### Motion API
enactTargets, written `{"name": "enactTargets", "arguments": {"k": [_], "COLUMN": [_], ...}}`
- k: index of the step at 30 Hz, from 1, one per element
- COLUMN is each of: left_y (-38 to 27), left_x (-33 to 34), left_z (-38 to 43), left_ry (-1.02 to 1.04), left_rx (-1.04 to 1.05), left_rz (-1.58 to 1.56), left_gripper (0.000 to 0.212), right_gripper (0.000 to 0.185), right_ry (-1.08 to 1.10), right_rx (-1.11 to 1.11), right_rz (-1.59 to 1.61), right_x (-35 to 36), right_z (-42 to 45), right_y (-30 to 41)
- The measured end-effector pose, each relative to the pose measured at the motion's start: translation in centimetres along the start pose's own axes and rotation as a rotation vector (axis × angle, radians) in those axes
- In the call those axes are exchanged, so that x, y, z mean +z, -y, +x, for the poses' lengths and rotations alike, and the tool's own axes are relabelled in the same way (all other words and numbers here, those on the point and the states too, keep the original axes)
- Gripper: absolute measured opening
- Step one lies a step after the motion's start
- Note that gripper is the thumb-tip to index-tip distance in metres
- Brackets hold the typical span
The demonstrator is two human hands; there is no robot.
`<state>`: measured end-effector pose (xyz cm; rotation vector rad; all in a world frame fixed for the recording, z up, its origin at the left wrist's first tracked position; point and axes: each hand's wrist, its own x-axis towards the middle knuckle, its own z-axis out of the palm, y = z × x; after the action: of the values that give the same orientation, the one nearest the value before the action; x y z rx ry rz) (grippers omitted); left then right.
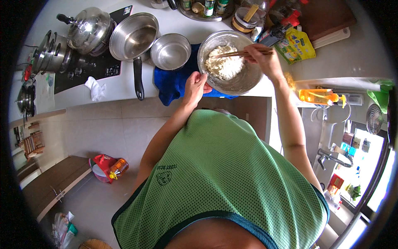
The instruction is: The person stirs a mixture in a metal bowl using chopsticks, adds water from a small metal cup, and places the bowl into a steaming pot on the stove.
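A wide stainless steel mixing bowl [248, 81] stands at the counter's front, partly over a blue towel [169, 85]. Inside lies a lumpy, pale, wet-looking dough [228, 67], and smears coat the bowl's wall. My right hand [262, 60] grips wooden chopsticks [231, 54] above the bowl, their tips at the dough's upper left. With thumb and fingers, my left hand [196, 87] holds the bowl's rim at its lower left. A smaller steel bowl [171, 52] sits just left of the mixing bowl, also partly over the towel.
Left are a steel saucepan [133, 37], its handle jutting past the counter edge, a lidded pot [88, 31] and a black cooktop [90, 70] with more pots. Behind the bowl stand a jar [244, 21] and a condiment tray [199, 15]. Rightward are a yellow packet [295, 45] and an orange pump bottle [320, 97].
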<state>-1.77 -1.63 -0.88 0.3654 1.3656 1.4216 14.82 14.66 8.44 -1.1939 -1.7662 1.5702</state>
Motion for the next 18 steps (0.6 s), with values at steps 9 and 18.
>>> {"name": "enactTargets", "arguments": {"k": [9,18], "left_y": [-0.8,-1.0], "left_x": [0.2,0.3], "left_z": [0.3,0.1], "left_ry": [0.015,0.015], "left_rx": [-0.022,-0.027], "left_rz": [0.087,0.096], "left_gripper": [0.016,0.017], "right_gripper": [0.023,0.025], "right_ry": [0.121,0.241], "right_rx": [-0.015,0.014], "right_rz": [-0.092,-0.138], "right_x": [0.2,-0.6], "right_z": [1.5,1.0], "right_y": [1.1,0.7]}}
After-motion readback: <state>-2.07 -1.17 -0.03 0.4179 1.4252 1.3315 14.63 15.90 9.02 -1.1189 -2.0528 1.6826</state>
